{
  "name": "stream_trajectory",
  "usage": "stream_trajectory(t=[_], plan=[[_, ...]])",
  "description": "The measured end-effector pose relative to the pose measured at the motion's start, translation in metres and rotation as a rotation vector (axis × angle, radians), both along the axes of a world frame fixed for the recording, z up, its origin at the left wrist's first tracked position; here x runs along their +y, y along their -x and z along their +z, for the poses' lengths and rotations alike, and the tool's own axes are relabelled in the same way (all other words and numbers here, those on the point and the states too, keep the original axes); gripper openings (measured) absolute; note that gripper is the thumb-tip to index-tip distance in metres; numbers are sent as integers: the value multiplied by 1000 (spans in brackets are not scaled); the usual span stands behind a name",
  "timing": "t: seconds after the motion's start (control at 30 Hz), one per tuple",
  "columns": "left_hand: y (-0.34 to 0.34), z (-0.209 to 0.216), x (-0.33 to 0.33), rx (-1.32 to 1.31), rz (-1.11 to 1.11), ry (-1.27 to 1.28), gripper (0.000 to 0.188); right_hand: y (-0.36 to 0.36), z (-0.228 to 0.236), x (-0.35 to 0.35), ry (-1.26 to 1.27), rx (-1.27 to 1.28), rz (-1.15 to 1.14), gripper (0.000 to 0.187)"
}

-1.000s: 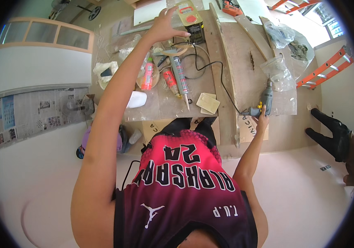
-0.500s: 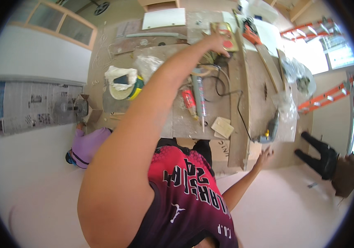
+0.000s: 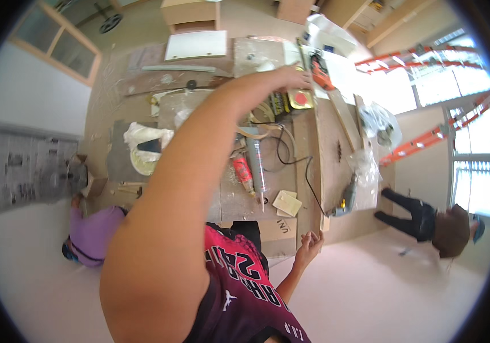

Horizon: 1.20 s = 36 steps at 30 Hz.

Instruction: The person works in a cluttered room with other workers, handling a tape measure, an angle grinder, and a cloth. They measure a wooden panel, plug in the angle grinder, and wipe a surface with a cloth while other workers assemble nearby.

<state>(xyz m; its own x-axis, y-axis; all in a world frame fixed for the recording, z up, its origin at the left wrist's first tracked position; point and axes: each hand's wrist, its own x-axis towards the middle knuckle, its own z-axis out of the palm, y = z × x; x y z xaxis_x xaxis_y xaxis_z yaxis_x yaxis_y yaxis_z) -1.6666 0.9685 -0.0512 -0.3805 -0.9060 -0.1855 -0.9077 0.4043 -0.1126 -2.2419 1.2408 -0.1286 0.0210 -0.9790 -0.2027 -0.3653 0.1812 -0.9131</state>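
My left arm stretches across the worktable. At its far side, my left hand grips the far edge of a rectangular tin can with a gold top, a red round cap and a dark side; part of the grip is hidden behind the hand. My right hand is low at the right, fingers loosely bent and apart, holding nothing. It is close to the near end of a long wooden board; I cannot tell whether they touch. A sealant tube gun and a red tube lie near my left forearm.
A corded power drill and an orange angle grinder lie on the right of the table. Sanding pads lie near its front edge. A cloth-topped tub stands left. Orange ladders and two people are around.
The view has shifted, so the table sits lower and further left. My left hand and the tin have come nearer to me. My right hand has moved left toward the board's end.
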Motion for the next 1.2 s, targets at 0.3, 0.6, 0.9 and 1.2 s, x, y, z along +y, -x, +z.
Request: stream_trajectory(t=[0.3, 0.6, 0.9, 1.2], plan=[[-43, 80, 53, 194, 137, 64, 88, -19, 23, -23, -6, -18, 100, 52], [-162, 133, 200, 128, 545, 147, 97, 0, 4, -57, -3, 69, 135, 49], [-186, 92, 306, 195, 792, 133, 95, -25, 11, -57, 27, 159, 217, 50], [-174, 23, 350, 287, 833, 107, 101, -48, 49, -58, 70, 333, 242, 50]])
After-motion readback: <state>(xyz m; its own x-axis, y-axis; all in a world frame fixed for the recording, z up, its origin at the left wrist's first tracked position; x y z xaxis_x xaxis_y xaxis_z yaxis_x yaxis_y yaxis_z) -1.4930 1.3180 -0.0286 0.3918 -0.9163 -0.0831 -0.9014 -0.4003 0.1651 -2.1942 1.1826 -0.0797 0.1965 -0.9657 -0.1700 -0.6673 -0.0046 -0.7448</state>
